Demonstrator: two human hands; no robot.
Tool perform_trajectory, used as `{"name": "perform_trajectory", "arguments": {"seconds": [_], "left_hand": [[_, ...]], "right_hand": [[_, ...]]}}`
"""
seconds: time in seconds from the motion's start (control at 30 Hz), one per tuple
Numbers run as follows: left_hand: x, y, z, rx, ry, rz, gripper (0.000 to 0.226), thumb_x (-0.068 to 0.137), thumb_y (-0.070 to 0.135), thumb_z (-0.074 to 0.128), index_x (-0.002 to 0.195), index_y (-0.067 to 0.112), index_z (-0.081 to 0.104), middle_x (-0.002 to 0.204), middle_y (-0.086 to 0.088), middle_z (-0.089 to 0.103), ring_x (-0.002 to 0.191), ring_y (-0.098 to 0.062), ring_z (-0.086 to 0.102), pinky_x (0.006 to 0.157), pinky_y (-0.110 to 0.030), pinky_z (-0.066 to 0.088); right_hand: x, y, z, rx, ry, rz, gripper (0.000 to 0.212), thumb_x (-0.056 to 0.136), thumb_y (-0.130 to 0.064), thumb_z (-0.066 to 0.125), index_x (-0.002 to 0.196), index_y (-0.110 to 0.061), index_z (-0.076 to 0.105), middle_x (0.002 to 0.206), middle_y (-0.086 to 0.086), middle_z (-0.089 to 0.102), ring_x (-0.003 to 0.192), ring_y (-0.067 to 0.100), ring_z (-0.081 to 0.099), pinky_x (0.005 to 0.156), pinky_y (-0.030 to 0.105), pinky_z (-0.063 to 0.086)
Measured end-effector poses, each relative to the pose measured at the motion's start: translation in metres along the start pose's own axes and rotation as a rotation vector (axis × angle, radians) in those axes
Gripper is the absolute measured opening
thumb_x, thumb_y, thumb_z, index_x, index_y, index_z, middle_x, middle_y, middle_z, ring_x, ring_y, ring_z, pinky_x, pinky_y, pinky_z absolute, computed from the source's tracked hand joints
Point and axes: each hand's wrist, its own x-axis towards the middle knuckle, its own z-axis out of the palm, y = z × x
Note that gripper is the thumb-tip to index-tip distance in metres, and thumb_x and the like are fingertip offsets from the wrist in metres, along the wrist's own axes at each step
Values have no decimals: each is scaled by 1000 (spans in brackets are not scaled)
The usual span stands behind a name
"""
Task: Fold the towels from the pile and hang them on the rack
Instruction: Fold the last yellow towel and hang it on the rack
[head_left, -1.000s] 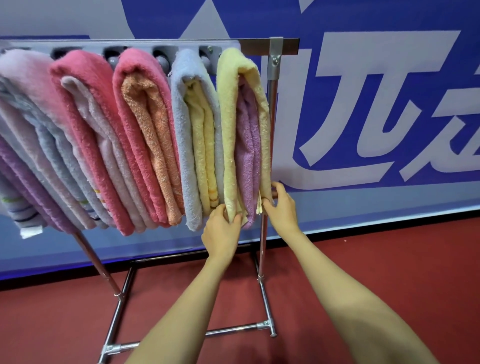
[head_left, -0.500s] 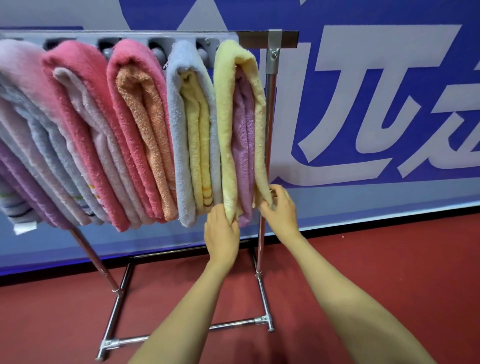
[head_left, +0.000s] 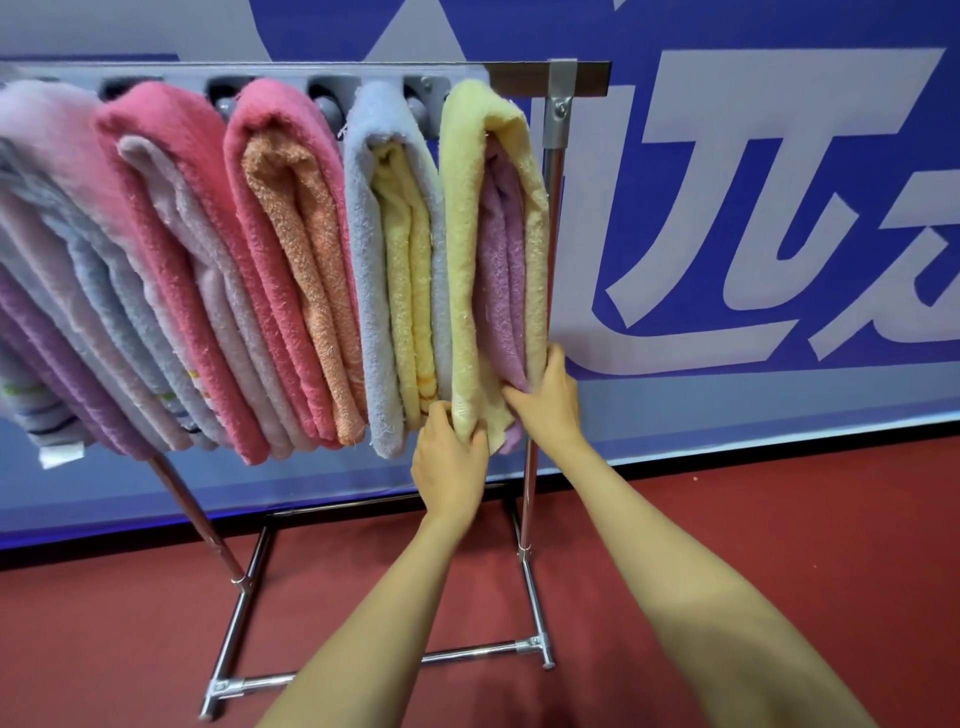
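A metal rack (head_left: 560, 98) carries several folded towels side by side. The rightmost is a yellow towel (head_left: 462, 249) draped over a folded purple towel (head_left: 501, 291). My left hand (head_left: 451, 460) grips the yellow towel's lower left end from below. On the other side my right hand (head_left: 550, 395) holds the lower right edge, fingers curled round the yellow and purple layers. To their left hang a grey-blue towel (head_left: 366, 270) with a pale yellow one inside and a pink towel (head_left: 270, 249) over an orange one.
More pink, lilac and purple towels (head_left: 104, 291) crowd the rack's left part. The rack's right post (head_left: 530, 483) stands just behind my right hand, and its foot bars (head_left: 467, 654) lie on the red floor. A blue and grey banner (head_left: 753, 208) covers the wall.
Both hands stay on the bottom of the yellow towel. My right hand has slid a little inward onto the purple layer. The camera has shifted slightly.
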Motion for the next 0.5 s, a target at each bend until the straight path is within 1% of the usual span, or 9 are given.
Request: {"name": "perform_trajectory", "arguments": {"seconds": [0.07,0.13,0.23,0.33,0.4,0.5], "left_hand": [[2,0,0,25,6,35,21,83,23,57,98,13,48,92,-9,61,89,-35,55,71,-42,44],[3,-1,0,32,9,54,17,83,20,54,96,12,49,92,-9,60,88,-37,55,71,-44,45],[3,-2,0,6,17,48,18,83,19,53,99,12,49,96,-8,58,90,-36,54,72,-45,46],[0,-2,0,-38,12,31,23,83,18,53,105,12,48,101,-6,56,94,-34,52,74,-44,46],[-3,0,2,-46,-10,47,28,83,18,55,110,11,47,107,-6,52,101,-33,50,76,-45,46],[-6,6,8,-95,-86,101,40,86,20,58,123,11,47,120,-6,50,110,-30,49,82,-42,45]], "right_hand": [[4,7,-12,-8,29,10,53,73,-27,70,118,-23,41,102,1,65,95,33,60,85,47,49],[9,14,-29,24,39,35,50,76,-28,72,118,-24,44,103,-1,64,98,31,60,85,45,49],[16,21,-49,64,40,27,46,78,-26,74,117,-23,48,102,-4,65,97,27,61,85,44,49],[18,22,-58,-8,147,-17,45,80,-22,67,119,-26,45,107,-3,67,97,28,61,91,48,46],[16,21,-60,-89,242,-75,49,79,-17,65,123,-21,42,112,0,65,98,30,59,97,49,41],[9,21,-52,-220,296,-174,58,73,-11,69,125,-13,42,116,4,61,101,31,57,101,43,32]]}}
